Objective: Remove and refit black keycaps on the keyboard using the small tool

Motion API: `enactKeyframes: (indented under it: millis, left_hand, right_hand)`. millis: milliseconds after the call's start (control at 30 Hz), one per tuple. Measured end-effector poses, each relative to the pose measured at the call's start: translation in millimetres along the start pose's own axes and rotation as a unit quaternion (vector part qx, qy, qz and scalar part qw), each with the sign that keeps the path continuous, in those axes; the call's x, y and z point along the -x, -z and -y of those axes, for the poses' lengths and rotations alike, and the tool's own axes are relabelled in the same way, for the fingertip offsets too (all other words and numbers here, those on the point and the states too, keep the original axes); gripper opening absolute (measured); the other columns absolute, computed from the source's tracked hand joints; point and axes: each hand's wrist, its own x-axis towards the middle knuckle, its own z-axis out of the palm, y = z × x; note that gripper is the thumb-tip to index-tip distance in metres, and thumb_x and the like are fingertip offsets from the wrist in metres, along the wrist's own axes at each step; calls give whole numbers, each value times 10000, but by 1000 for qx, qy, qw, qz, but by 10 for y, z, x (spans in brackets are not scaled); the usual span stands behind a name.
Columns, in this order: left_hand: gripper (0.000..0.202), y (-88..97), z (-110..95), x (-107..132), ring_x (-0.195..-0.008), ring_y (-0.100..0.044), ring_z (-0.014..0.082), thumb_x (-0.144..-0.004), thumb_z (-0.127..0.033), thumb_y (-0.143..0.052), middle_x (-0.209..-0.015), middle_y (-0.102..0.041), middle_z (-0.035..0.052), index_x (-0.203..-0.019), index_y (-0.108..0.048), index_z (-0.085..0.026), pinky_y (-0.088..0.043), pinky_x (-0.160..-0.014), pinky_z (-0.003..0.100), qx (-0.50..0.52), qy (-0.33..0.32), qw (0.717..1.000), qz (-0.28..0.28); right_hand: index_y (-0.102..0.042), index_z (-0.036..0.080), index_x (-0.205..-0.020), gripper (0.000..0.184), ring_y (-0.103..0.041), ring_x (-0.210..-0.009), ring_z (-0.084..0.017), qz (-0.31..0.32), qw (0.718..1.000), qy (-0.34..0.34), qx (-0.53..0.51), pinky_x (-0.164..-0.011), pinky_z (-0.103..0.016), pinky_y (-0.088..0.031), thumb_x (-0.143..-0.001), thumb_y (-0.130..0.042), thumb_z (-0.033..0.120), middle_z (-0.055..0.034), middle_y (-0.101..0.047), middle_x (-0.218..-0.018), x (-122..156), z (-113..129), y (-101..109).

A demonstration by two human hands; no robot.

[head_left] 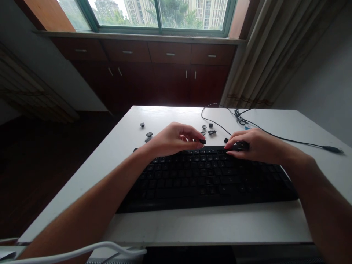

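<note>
A black keyboard (189,183) lies across the white table, with both hands over its back edge. My left hand (174,139) pinches a small black keycap (202,141) between thumb and fingertips, just above the top row. To its right, my right hand (257,145) is closed around a dark object (242,146), partly hidden by the fingers; its kind I cannot make out. Near the right fingertips, a loose keycap (226,140) rests behind the keyboard. Several more lie farther back, among them one keycap (211,125) between the hands and another keycap (149,134) left of my left hand.
A thin black cable (291,140) runs along the table's right side, bundled at the back and ending in a plug (332,149). White cables (110,245) cross the near left edge. Beyond the white table (90,176) stand dark red cabinets (165,82) under a window.
</note>
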Motion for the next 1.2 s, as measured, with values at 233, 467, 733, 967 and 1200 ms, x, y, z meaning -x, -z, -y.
enactKeyframes:
  millis: [233,467,733,967,1200]
  left_hand:
    - [311,-4,1,1,-844,-663,153,-806,-407,-787,-950,-767,49,-1030,-781,-191,-503,-700,256,5,2,1000,0]
    - [310,14,-8,0,-851,-664,148,-814,-404,-783,-965,-767,45,-1038,-779,-189,-506,-715,256,3,-2,1000,3]
    - [324,7,25,-12,-856,-677,159,-808,-410,-788,-969,-773,45,-1044,-781,-189,-511,-723,268,2,-8,1000,2]
    - [310,9,16,-10,-877,-690,164,-817,-384,-785,-982,-775,45,-1055,-777,-186,-522,-740,269,0,-18,1000,6]
    - [260,-38,31,-3,-809,-684,149,-846,-361,-759,-932,-765,44,-1041,-780,-190,-523,-713,270,-12,-31,999,11]
  right_hand:
    - [-786,269,-1003,203,-712,-845,-202,14,1000,3,-14,-760,-330,-560,-885,-676,393,-28,-768,-1022,3,-23,2]
    - [-607,209,-649,360,-493,-522,-117,-176,948,-65,-258,-470,-278,-379,-882,-699,468,9,-557,-587,-13,142,39]
    - [-283,224,-462,584,-252,-342,-81,-367,760,-9,-537,-350,-289,-179,-909,-633,362,57,-244,-395,-386,532,-177]
    - [-385,228,-459,533,-289,-340,-81,-306,804,-51,-508,-337,-276,-178,-855,-712,370,58,-333,-399,-465,494,-313]
    - [-472,221,-542,457,-358,-394,-89,-354,843,-65,-400,-381,-286,-259,-931,-642,390,45,-417,-464,-260,463,-217]
